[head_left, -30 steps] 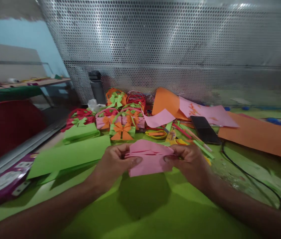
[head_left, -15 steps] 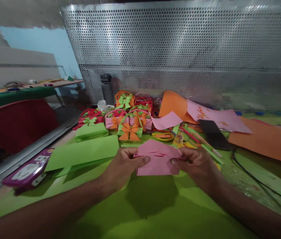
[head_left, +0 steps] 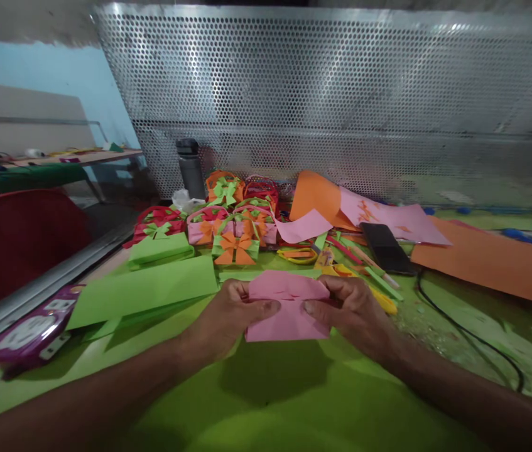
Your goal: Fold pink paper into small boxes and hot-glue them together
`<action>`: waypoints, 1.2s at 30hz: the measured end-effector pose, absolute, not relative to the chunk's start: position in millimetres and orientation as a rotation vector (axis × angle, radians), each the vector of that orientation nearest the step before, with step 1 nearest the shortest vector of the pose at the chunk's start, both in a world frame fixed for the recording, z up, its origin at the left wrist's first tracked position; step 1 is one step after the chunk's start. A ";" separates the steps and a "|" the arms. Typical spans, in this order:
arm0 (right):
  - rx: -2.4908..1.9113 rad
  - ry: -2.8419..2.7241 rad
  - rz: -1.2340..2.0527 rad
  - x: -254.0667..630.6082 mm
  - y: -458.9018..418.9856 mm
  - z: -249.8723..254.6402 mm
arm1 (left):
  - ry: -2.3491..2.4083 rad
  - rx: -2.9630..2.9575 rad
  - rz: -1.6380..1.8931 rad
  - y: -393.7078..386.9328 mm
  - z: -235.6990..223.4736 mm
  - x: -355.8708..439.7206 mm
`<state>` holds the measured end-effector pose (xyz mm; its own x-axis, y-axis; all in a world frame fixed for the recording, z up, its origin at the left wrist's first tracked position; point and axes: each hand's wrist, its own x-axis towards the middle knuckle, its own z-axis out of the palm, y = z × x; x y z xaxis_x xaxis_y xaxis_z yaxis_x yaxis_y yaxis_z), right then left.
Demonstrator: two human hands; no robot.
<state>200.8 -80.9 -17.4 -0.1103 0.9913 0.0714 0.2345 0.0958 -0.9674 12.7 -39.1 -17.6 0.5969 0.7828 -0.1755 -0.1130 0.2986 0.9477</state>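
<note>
A folded piece of pink paper [head_left: 288, 323] is held up a little above the green table surface [head_left: 266, 392], and its shadow falls below it. My left hand [head_left: 235, 311] grips its left side, thumb on the front face and fingers behind. On the right side my right hand [head_left: 348, 307] pinches it the same way. Across the paper's middle runs a fold with a slightly uneven edge, and its upper part tapers like a flap. The fingers behind the paper are mostly hidden.
Small paper baskets with bows [head_left: 235, 248] stand in the middle back, near a dark bottle [head_left: 191, 169]. Folded green paper [head_left: 146, 289] and a purple case [head_left: 30, 329] lie left. Yellow scissors [head_left: 298, 254], a black phone [head_left: 385, 248], orange paper [head_left: 487, 257] and a black cable [head_left: 473, 342] lie right.
The view has shifted slightly to the right. Both thumbs have slid inward along the pink paper, and its upper flap looks lower and more rounded.
</note>
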 end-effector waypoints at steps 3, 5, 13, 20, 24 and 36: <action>-1.267 -1.525 1.139 200.6 -80.5 -18.8 | 0.745 1.171 0.660 -42.7 -16.8 12.1; -1.273 -1.540 1.172 200.3 -80.0 -21.7 | 0.796 1.241 0.651 -45.3 -15.4 12.4; -1.163 -1.432 1.350 196.9 -80.7 -25.6 | 0.931 1.446 0.683 -52.2 -8.4 17.0; -1.171 -1.495 1.242 197.0 -80.9 -23.7 | 0.962 1.454 0.711 -52.6 -9.4 20.2; -1.183 -1.527 1.210 197.3 -80.6 -23.7 | 0.971 1.425 0.707 -52.2 -10.7 21.4; -1.185 -1.606 1.002 196.5 -80.8 -18.6 | 0.778 1.326 0.587 -42.5 -10.1 10.4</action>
